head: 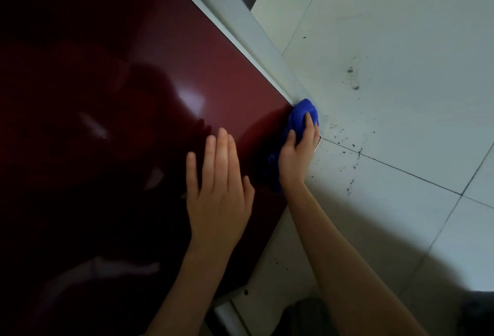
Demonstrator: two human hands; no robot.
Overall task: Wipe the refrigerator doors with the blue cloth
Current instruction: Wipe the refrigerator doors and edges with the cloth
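The right hand [296, 154] curls around the bunched blue cloth [300, 113] at the corner of the refrigerator door [187, 55]. Just past its fingertips lies the speckled floor [387, 111]; overshooting could pick up grit. The left hand [219, 188], pressed flat beside it with fingers straight, may smudge the gloss.

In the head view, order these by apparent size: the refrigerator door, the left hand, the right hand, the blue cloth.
1. refrigerator door
2. left hand, nearer the camera
3. right hand and blue cloth look alike; cloth partly hidden
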